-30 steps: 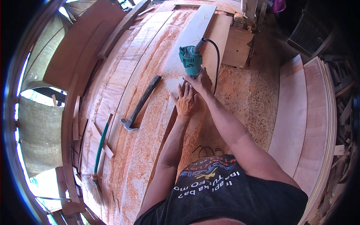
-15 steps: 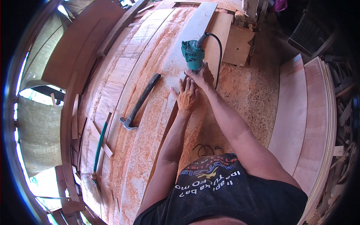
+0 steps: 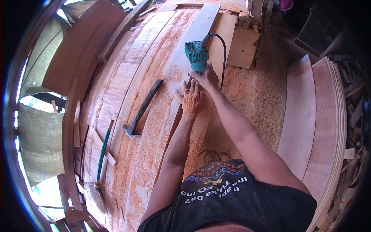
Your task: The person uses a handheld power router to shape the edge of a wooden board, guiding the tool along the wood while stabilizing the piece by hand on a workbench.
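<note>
A green trim router stands upright on a long pale board. My right hand is wrapped round the router's lower body. Just nearer to me, my left hand lies on the board's right edge with its fingers spread, the fingertips close to the router's base. A black cord runs from the top of the router and loops down past my right wrist. The router's bit and the spot where it meets the wood are hidden by my hands.
Left of my left hand lies a claw hammer on the dust-covered bench. Farther left is a brush with a green handle. Wood shavings cover the floor. Large curved plywood sheets stand at the right, beside stacked scrap wood.
The whole view has shifted slightly. My hands and the router keep nearly the same place on the board, with no clear change of grip.
</note>
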The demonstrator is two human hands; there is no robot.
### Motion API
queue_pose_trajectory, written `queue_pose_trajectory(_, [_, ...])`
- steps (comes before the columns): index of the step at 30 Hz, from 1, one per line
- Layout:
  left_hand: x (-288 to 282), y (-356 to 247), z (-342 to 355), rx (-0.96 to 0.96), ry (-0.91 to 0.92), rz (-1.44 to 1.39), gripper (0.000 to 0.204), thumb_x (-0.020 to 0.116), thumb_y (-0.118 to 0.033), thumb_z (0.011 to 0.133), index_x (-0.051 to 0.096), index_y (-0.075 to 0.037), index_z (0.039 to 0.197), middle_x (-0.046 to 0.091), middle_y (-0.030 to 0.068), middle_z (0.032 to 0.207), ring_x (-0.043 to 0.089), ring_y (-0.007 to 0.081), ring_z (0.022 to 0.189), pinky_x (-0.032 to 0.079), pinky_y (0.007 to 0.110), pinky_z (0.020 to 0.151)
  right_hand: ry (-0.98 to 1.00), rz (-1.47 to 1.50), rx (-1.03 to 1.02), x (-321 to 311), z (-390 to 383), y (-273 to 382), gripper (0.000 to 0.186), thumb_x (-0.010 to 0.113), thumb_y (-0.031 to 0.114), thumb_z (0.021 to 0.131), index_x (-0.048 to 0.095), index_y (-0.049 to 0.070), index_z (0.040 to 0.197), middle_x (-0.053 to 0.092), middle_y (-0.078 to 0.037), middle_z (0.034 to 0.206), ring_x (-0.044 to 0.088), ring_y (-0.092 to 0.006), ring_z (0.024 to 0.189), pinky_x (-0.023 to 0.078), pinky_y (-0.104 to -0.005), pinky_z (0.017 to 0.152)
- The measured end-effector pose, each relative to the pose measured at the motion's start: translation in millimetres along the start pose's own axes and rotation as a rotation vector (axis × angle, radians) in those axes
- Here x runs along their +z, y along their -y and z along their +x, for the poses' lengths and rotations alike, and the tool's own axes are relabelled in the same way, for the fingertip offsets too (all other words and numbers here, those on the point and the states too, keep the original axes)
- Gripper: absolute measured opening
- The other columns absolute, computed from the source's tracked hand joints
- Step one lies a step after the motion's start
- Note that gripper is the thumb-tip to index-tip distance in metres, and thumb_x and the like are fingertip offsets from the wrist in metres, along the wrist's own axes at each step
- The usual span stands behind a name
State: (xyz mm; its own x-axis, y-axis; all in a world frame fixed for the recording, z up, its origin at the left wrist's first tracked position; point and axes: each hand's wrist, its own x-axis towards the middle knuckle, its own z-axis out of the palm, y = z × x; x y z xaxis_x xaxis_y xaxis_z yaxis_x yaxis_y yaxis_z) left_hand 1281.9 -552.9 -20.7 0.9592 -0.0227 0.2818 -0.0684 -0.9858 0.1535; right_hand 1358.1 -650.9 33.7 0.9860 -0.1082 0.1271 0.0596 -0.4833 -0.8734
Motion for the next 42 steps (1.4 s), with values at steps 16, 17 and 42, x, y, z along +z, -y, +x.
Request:
queue_pose_trajectory(16, [3.3,-4.4,14.2,0.022,-0.007,-0.002,0.049,0.046,-0.035,0.095,0.045,-0.012,0.139,0.038,0.0061,0.15,0.02,0.0363,0.143,0.007,0.075,0.104,0.035,-0.028,0.028,-4.6,17.5,-1.3,0.087,0.081,0.052,0.065,0.04,0.009,0.13,0.062,-0.013,0.118,0.063,-0.032,0.104,0.049,-0.045,0.086])
queue_pose_trajectory(17, [2.4,-5.3,15.0,0.021,-0.006,-0.002,0.049,0.046,-0.035,0.095,0.045,-0.012,0.139,0.038,0.0061,0.15,0.02,0.0363,0.143,0.007,0.075,0.104,0.034,-0.027,0.031,-5.0,18.0,-1.4,0.088,0.081,0.052,0.065,0.04,0.009,0.13,0.062,-0.013,0.117,0.063,-0.032,0.104,0.05,-0.045,0.086])
queue_pose_trajectory(42, [10.2,-9.4,34.9,0.016,-0.014,0.007,0.047,0.046,-0.034,0.096,0.045,-0.014,0.138,0.037,0.0046,0.151,0.022,0.0375,0.142,0.008,0.076,0.103,0.035,-0.002,0.013,-6.8,38.7,-6.4,0.089,0.08,0.054,0.065,0.04,0.009,0.13,0.062,-0.013,0.118,0.063,-0.032,0.104,0.05,-0.0445,0.087])
